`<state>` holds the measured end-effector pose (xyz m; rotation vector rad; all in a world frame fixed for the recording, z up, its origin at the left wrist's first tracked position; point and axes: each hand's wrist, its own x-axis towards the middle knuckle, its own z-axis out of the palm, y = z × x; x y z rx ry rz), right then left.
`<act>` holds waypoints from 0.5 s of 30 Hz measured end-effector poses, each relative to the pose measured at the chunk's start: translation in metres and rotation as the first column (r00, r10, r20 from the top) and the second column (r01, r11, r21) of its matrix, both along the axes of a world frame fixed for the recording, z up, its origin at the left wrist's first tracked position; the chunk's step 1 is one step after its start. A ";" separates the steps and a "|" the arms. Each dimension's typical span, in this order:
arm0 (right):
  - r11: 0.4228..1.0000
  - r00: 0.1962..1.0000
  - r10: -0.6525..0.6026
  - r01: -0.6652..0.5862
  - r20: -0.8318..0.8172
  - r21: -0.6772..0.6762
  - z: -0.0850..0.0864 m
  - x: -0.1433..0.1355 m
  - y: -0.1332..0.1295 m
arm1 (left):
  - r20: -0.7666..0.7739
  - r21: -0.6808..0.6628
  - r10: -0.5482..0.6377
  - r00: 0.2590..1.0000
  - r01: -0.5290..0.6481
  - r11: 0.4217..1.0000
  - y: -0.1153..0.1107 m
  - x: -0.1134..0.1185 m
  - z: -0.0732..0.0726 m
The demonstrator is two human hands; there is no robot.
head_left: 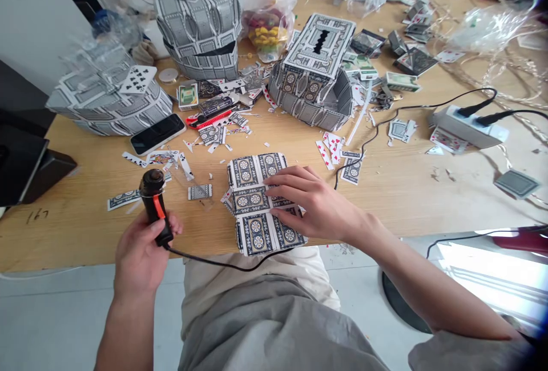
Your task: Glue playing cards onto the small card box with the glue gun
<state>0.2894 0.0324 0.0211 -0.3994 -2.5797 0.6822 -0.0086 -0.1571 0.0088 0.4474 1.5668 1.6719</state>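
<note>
Left hand [143, 245]: fingers [173, 224] closed round a black corded hand tool [154, 211], its red-orange trigger facing up, thumb beside the trigger. Right hand [321, 202]: fingers [285, 190] slightly apart, laid over the right part of a playing-card panel [252, 202], not clamped. Panel patterned in blue and cream card backs with white seams, lying at the near edge of the bench [406, 188], in front of the person's lap. Tool's black cord loops from its base toward the panel's near end. Left of the panel, a small grey card-back piece [200, 191]; beyond it, card scraps and a dark-screened smartphone [158, 133]. Past the panel, a red utility knife [209, 121] among cuttings. Farther back, left to right: a low folded-card structure [111, 94] with a spade card on top, a tall folded-card basket [201, 23], and a slotted card box [319, 45] in an open card tray [308, 109]. At right, a white power strip [468, 125] with two black plugs.
</note>
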 end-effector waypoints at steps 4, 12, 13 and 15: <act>1.000 1.000 0.005 -0.005 0.002 -0.015 -0.001 0.000 0.000 | 0.229 0.103 -0.101 0.968 0.079 0.992 0.003 0.004 0.006; 1.000 1.000 0.004 -0.004 -0.009 0.005 0.000 0.000 0.000 | 0.038 0.050 -0.112 0.993 0.110 0.993 0.006 0.007 0.016; 1.000 1.000 0.007 -0.007 -0.010 0.004 0.000 0.000 0.000 | -0.007 0.053 -0.139 0.990 0.139 0.989 0.007 0.005 0.015; 1.000 1.000 0.008 -0.008 -0.011 -0.003 0.000 0.000 0.000 | -0.097 0.045 -0.220 0.971 0.225 0.973 0.010 0.002 0.014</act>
